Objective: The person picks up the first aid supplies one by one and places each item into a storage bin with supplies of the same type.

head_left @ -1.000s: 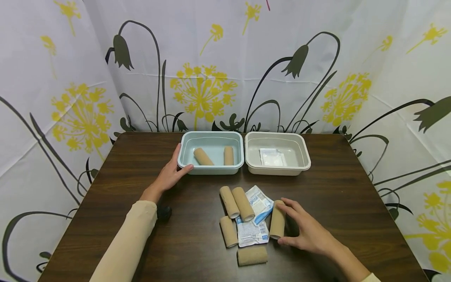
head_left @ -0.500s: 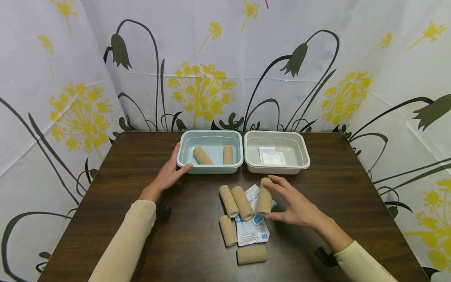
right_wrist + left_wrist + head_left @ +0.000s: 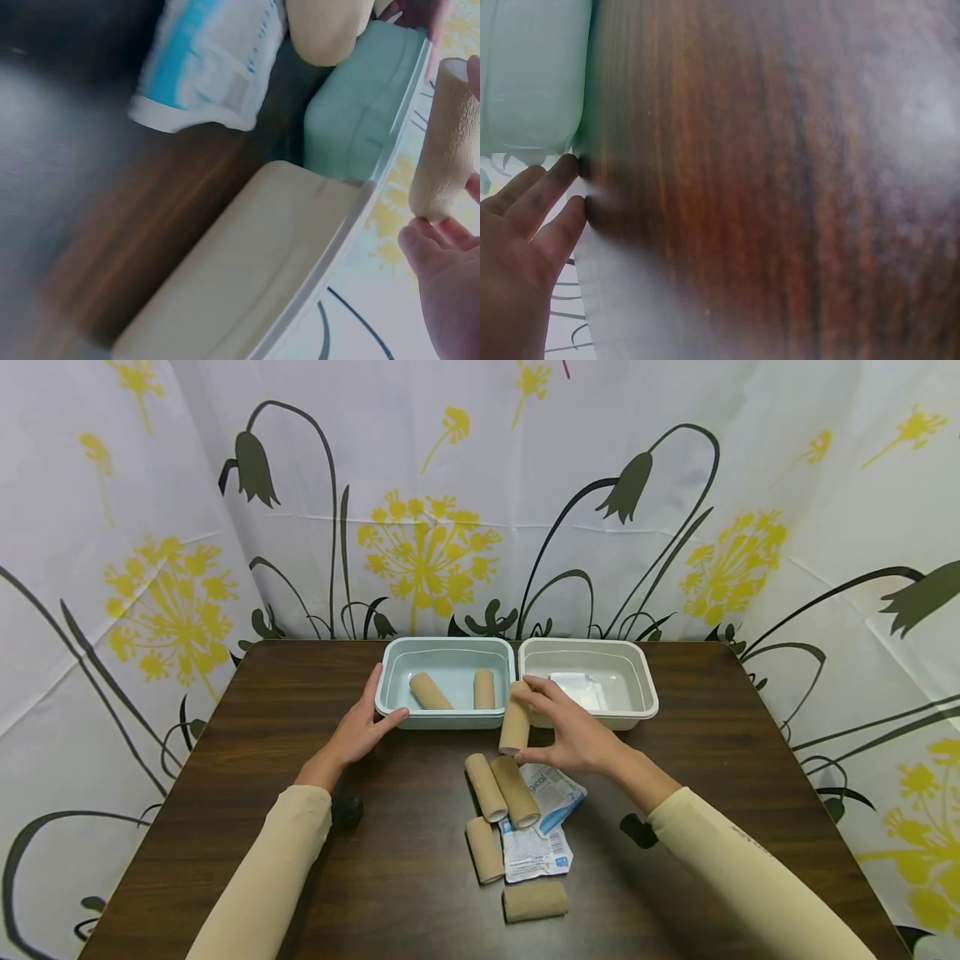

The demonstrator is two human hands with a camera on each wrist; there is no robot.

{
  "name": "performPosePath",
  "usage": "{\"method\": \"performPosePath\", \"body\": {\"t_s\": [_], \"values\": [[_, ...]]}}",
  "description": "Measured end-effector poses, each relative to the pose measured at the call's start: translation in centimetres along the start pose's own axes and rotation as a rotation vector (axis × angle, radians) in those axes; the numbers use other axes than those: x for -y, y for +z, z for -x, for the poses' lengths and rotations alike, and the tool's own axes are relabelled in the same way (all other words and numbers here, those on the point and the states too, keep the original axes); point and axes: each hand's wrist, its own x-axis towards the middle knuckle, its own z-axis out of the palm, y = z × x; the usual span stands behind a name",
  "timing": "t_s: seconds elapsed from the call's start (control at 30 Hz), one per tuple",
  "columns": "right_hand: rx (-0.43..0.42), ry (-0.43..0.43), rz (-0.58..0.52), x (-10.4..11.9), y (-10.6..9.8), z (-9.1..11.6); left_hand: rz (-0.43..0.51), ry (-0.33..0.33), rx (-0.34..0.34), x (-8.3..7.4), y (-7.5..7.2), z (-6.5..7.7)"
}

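Note:
My right hand [image 3: 577, 727] pinches a cardboard tube [image 3: 515, 720] by its ends, held upright in front of the gap between two bins. In the right wrist view the same tube [image 3: 448, 142] is raised clear of the table. At the left end of the light blue bin [image 3: 450, 720] my left hand [image 3: 356, 727] rests with its fingers extended, thumb touching the front corner. Two tubes, one of them a slanted tube [image 3: 430, 692], lie inside that bin. On the table, several more tubes, such as a tube [image 3: 536, 901], lie around two printed white-and-blue packets [image 3: 553, 795].
To the right of the blue bin stands a cream bin [image 3: 630, 717] holding a white packet [image 3: 581, 691]. Both bins sit at the back of a dark wooden table [image 3: 315, 677]. Behind them hangs a flower-patterned curtain [image 3: 480, 460].
My right hand has taken a tube from beside the packets, lifted it and carried it left and away from me to the bins. My left hand has stayed at the blue bin.

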Motion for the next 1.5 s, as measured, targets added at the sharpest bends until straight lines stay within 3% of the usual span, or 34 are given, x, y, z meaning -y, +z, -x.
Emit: {"method": "performPosePath", "body": {"t_s": [0.4, 0.6, 0.87, 1.1, 1.23, 1.5], "values": [[-0.039, 0.015, 0.012, -0.9, 0.7, -6.4, -0.008, -0.011, 0.000, 0.0, -0.1, 0.1], [0.004, 0.115, 0.024, -1.1, 1.6, -8.3, 0.005, -0.009, 0.000, 0.0, 0.0, 0.1], [0.041, 0.207, -0.013, -1.1, 2.7, -9.5, 0.000, -0.010, -0.001, 0.0, 0.1, 0.2], [0.054, 0.196, -0.011, -0.8, 3.1, -10.5, 0.009, -0.003, -0.017, 0.0, 0.0, 0.2], [0.109, 0.167, -0.014, -0.5, 3.2, -10.9, 0.005, -0.013, -0.015, 0.1, 0.1, 0.2], [0.150, 0.170, -0.015, -0.2, 3.2, -10.1, 0.007, -0.018, -0.019, -0.1, 0.1, 0.2]]}}
